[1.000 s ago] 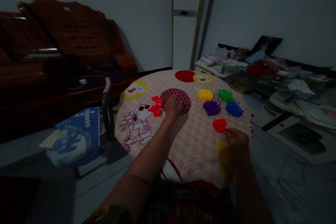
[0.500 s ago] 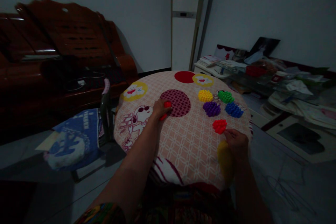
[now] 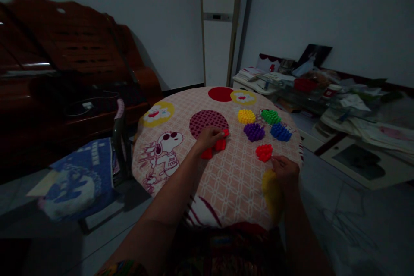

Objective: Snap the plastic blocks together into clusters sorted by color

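My left hand (image 3: 209, 138) is over the near right edge of the dotted maroon circle, its fingers pinched on a small red block (image 3: 225, 133). Just below the fingers, more red blocks (image 3: 220, 144) lie on the cloth, partly covered by the hand. To the right, my right hand (image 3: 286, 171) has thumb and forefinger closed together at the near edge of a cluster of small red pieces (image 3: 264, 152). What that pinch holds, if anything, is too small to make out. Beyond it sit yellow (image 3: 246, 116), green (image 3: 271, 116), purple (image 3: 254, 132) and blue (image 3: 280, 132) clusters of knobbly pieces.
A patterned cloth covers the round table (image 3: 239, 181). On the left stands a chair with a blue cloth item (image 3: 77, 181), before a wooden sofa (image 3: 80, 51). A cluttered low cabinet (image 3: 349, 142) runs along the right wall; a tall white unit (image 3: 217, 47) stands behind.
My left hand has moved right and a little nearer to me, with a red block in its fingers; more red blocks now show beneath it. The right hand stays by the red cluster. The view has turned slightly right.
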`<state>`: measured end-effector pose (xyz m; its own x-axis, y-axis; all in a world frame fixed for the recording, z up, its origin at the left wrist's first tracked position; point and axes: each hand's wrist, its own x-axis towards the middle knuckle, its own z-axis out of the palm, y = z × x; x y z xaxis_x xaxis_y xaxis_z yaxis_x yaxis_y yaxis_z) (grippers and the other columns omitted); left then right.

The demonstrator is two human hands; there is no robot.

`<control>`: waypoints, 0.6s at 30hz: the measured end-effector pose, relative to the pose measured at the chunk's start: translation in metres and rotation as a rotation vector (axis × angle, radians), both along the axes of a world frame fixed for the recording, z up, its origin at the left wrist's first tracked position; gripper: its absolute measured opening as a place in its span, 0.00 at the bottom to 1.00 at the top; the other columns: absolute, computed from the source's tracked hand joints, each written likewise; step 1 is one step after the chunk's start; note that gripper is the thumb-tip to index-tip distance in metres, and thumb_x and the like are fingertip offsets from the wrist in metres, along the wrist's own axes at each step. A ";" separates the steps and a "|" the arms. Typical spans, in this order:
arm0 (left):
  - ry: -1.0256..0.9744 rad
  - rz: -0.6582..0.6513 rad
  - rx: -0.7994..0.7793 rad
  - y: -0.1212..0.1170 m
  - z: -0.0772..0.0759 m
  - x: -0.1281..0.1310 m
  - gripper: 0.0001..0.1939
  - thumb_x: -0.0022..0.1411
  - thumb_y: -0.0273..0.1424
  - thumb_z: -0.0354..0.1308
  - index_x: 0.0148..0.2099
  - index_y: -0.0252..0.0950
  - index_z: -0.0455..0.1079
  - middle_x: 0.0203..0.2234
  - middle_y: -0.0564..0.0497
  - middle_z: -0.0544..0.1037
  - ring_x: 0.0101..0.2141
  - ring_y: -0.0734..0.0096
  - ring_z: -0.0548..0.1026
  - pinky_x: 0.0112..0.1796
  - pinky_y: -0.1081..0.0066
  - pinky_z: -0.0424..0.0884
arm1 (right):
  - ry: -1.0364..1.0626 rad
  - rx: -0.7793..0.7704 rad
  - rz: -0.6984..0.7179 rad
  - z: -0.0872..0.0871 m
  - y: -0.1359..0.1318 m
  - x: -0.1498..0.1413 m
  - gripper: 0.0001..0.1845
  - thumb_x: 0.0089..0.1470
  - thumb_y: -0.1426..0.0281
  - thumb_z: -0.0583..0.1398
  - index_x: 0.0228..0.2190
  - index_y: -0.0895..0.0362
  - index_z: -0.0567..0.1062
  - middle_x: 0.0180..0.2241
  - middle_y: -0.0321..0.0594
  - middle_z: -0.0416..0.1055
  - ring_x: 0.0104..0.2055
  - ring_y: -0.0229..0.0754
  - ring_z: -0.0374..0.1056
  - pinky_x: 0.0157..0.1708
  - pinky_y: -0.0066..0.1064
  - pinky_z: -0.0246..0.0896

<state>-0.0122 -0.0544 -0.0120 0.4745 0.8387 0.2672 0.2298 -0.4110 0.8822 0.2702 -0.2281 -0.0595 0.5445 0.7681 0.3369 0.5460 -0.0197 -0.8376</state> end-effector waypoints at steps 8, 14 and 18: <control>-0.270 -0.343 -0.203 -0.037 0.033 0.018 0.21 0.57 0.45 0.65 0.45 0.34 0.81 0.53 0.40 0.77 0.50 0.55 0.76 0.48 0.64 0.73 | 0.221 0.171 -0.050 0.039 -0.008 -0.036 0.19 0.48 0.57 0.64 0.34 0.61 0.80 0.21 0.38 0.73 0.19 0.38 0.66 0.19 0.29 0.60; -0.215 -0.646 -0.290 -0.065 0.035 0.047 0.20 0.53 0.45 0.68 0.44 0.37 0.82 0.51 0.40 0.79 0.52 0.53 0.76 0.50 0.60 0.73 | 0.557 0.094 0.312 0.050 -0.004 -0.056 0.24 0.43 0.61 0.68 0.42 0.60 0.78 0.21 0.37 0.75 0.16 0.36 0.66 0.13 0.25 0.54; -0.232 -0.725 -0.394 -0.070 0.029 0.055 0.22 0.52 0.43 0.70 0.46 0.35 0.81 0.52 0.38 0.78 0.52 0.53 0.76 0.51 0.60 0.72 | 0.606 0.110 0.334 0.048 -0.007 -0.044 0.20 0.41 0.64 0.69 0.37 0.59 0.78 0.21 0.37 0.75 0.17 0.36 0.66 0.14 0.25 0.57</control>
<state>0.0430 -0.1248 0.0172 0.8989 0.4009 0.1768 -0.1755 -0.0401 0.9837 0.2264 -0.2354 -0.0114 0.4019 0.9059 0.1336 -0.0557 0.1698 -0.9839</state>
